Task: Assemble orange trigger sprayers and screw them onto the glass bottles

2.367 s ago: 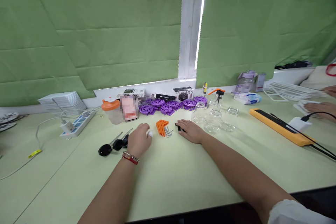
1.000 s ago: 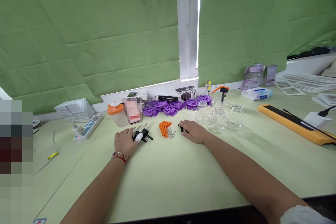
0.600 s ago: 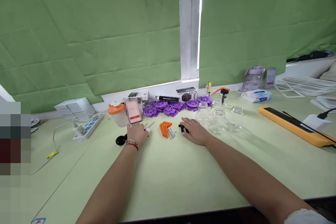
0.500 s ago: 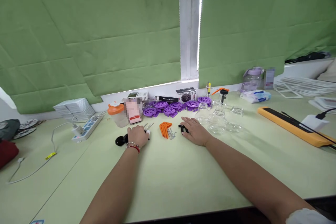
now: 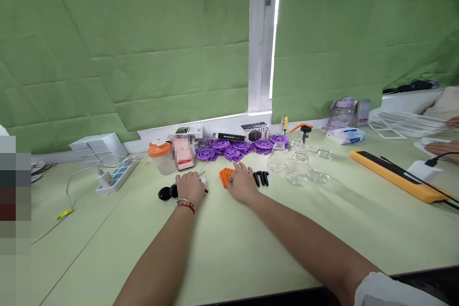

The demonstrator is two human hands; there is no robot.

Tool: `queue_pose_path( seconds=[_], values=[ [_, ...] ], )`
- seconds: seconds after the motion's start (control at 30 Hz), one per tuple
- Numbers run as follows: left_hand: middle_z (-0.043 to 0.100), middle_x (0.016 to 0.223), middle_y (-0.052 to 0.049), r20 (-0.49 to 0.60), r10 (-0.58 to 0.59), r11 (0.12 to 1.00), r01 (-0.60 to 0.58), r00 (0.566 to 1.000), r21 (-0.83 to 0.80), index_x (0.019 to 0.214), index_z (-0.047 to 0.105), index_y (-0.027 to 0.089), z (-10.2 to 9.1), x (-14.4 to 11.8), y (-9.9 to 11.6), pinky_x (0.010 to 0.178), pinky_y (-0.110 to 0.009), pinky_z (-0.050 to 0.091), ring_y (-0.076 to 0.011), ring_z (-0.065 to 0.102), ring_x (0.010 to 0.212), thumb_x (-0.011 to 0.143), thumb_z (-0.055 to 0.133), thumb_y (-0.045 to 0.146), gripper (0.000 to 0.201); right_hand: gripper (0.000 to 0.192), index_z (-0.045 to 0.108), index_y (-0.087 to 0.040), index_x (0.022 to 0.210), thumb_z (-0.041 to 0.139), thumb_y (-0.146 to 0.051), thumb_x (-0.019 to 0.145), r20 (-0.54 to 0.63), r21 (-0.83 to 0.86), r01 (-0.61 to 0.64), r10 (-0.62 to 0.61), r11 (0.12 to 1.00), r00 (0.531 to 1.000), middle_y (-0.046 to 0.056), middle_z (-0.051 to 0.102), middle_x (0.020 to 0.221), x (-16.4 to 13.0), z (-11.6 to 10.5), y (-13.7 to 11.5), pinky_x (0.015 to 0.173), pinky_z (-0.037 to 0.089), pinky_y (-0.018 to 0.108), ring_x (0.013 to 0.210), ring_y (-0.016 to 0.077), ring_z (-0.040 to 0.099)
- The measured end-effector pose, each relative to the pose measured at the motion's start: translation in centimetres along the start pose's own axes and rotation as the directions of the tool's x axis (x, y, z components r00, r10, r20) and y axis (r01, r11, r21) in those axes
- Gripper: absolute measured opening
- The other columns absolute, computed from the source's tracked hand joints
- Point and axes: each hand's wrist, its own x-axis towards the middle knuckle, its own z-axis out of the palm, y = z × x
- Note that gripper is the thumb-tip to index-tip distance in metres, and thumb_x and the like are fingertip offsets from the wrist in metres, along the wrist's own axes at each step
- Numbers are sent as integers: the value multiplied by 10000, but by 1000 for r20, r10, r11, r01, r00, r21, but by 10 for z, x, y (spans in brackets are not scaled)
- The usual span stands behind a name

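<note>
Two hands rest on the pale green bench (image 5: 229,248): the left hand (image 5: 190,186) curls its grip over black-handled tools (image 5: 167,193), the right hand (image 5: 242,182) lies spread on orange pieces (image 5: 225,176). Beyond sit purple wheels (image 5: 233,147).

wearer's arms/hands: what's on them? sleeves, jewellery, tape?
Both forearms are bare. The left hand has a red and silvery bracelet at the wrist and white tape on one fingertip. The right hand has a ring; a white sleeve shows near the elbow.
</note>
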Motion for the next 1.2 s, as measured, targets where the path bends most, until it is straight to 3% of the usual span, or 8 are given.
queue_pose_path(
  seconds=[0.2,0.43,0.73,1.0,1.2],
  values=[
    [673,938,-123,-85,24,999,-26,996,-29,903,600,156,-3,-2,3,946,-475,272,-292,585,941,785,443,248,217,282,694,-129,894,523,-335,805,67,-45,-121,123,992,990,173,351,1448,8,9,-3,1070,72,524,1355,343,231],
    [680,849,-106,-180,67,995,-80,981,-66,869,574,177,-5,-4,10,982,-473,248,-271,611,859,863,386,332,244,249,706,-166,891,523,-309,801,58,15,-168,167,986,984,133,404,1422,11,18,0,1083,93,485,1352,308,258],
    [683,882,-99,-173,101,990,-116,980,-80,906,555,189,-10,-7,13,1018,-447,218,-253,620,854,891,360,342,248,201,702,-166,798,527,-265,801,20,55,-133,133,990,991,117,423,1412,12,21,5,1076,150,519,1349,330,265],
    [681,861,-101,-180,122,988,-138,976,-75,891,557,178,-10,-7,14,1012,-453,214,-254,620,846,890,357,328,250,282,686,-165,733,537,-390,814,31,50,-106,105,993,994,108,369,1452,8,15,4,1088,52,539,1387,339,162],
    [679,856,-90,-187,127,986,-144,974,-79,884,549,184,-7,-7,13,1015,-450,207,-248,622,844,891,362,322,232,228,692,-145,792,554,-327,791,63,44,-115,112,992,992,142,331,1468,9,18,3,1081,61,534,1389,329,164]
  ],
)
